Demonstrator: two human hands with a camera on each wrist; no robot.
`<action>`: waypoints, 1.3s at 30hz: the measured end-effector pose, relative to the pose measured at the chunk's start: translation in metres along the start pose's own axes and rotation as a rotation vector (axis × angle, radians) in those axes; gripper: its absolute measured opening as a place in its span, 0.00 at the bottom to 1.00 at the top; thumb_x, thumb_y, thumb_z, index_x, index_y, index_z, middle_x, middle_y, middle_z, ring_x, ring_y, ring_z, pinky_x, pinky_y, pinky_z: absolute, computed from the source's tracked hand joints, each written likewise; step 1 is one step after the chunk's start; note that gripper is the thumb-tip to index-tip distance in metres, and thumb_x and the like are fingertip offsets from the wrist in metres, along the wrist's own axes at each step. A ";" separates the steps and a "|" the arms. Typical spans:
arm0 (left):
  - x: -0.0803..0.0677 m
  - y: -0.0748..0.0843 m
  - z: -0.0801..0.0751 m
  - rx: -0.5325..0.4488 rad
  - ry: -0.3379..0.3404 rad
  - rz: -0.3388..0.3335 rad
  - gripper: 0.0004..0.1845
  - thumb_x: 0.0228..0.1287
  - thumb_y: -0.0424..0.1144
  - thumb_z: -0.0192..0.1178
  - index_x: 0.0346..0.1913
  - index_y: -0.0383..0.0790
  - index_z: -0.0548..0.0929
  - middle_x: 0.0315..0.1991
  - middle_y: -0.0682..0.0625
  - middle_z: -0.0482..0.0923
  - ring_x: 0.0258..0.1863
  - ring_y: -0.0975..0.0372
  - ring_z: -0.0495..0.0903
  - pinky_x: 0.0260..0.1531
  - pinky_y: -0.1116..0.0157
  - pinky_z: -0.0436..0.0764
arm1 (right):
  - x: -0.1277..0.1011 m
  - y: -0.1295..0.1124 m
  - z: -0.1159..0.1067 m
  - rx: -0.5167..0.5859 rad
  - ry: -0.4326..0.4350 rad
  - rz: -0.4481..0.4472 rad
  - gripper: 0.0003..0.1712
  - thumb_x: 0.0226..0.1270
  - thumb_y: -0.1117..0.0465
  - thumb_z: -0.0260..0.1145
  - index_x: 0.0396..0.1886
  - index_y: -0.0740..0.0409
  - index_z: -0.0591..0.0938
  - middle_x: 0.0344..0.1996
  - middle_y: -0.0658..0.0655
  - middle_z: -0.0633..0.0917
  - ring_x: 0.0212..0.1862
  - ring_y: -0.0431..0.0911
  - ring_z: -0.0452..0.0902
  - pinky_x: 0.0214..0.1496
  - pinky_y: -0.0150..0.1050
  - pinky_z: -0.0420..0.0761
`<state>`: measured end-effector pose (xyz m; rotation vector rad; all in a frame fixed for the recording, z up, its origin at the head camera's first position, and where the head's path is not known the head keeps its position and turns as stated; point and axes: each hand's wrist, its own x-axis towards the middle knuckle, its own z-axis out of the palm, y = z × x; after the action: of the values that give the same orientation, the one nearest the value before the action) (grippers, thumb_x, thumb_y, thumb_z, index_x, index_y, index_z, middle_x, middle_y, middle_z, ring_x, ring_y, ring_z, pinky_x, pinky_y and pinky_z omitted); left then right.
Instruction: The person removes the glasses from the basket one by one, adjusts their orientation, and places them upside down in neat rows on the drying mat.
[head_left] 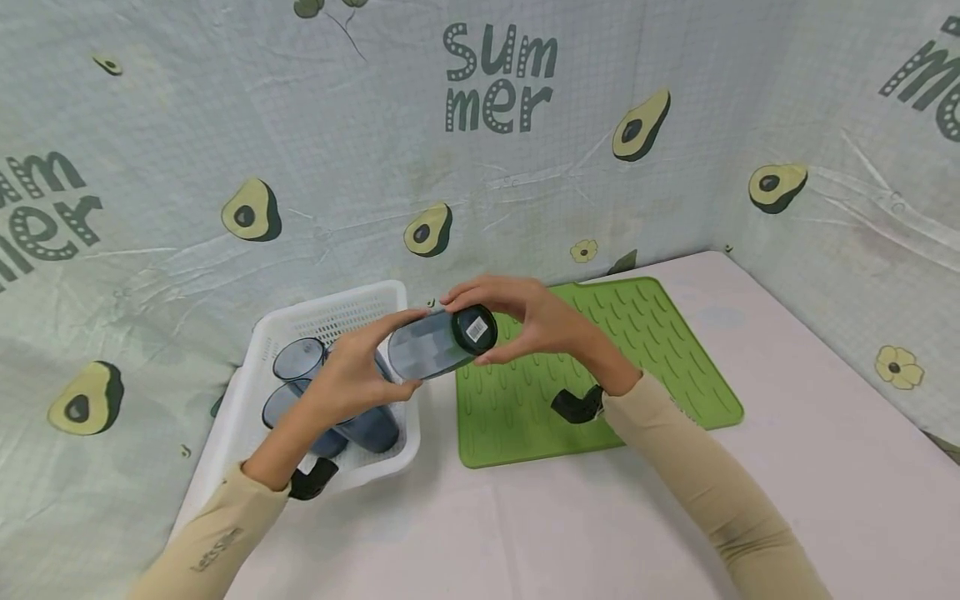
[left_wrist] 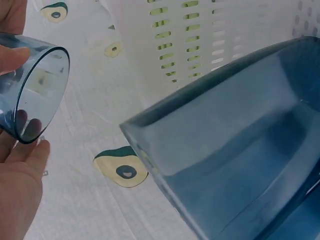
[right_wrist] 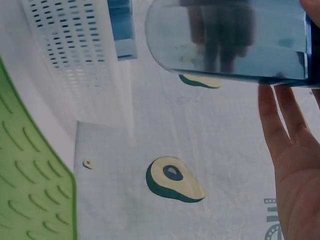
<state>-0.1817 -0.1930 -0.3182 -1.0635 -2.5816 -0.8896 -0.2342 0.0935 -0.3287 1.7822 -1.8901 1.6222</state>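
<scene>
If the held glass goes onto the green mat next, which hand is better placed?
Probably the right hand: it grips the stickered end of the glass and appears over the green mat, while the left hand appears over the basket.

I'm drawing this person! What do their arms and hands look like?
The left hand and right hand wear no gloves. The left sleeve and right sleeve are long and beige, the left one with dark lettering. A small black piece shows beside each sleeve.
</scene>
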 end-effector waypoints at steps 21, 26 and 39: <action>0.017 0.013 0.004 -0.025 0.007 0.025 0.48 0.43 0.29 0.82 0.71 0.30 0.71 0.66 0.37 0.76 0.65 0.46 0.76 0.62 0.49 0.77 | 0.010 -0.008 0.021 0.134 0.196 0.000 0.40 0.54 0.66 0.81 0.64 0.74 0.73 0.61 0.71 0.79 0.65 0.56 0.75 0.64 0.52 0.78; 0.027 0.014 -0.008 0.025 -0.124 -0.032 0.48 0.53 0.33 0.78 0.76 0.36 0.65 0.70 0.39 0.72 0.67 0.45 0.74 0.61 0.45 0.76 | 0.010 -0.013 0.017 0.067 0.244 0.028 0.39 0.54 0.67 0.81 0.64 0.73 0.75 0.59 0.69 0.81 0.63 0.54 0.78 0.61 0.48 0.80; 0.008 -0.022 -0.058 0.183 -0.212 -0.185 0.34 0.70 0.34 0.64 0.76 0.35 0.65 0.73 0.37 0.66 0.72 0.42 0.66 0.65 0.40 0.71 | 0.002 -0.016 0.008 -0.029 0.269 0.060 0.37 0.51 0.71 0.81 0.63 0.67 0.78 0.58 0.65 0.83 0.61 0.53 0.80 0.60 0.46 0.81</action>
<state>-0.2048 -0.2358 -0.2788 -0.9251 -2.9089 -0.5887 -0.2183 0.0905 -0.3209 1.4239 -1.8484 1.7429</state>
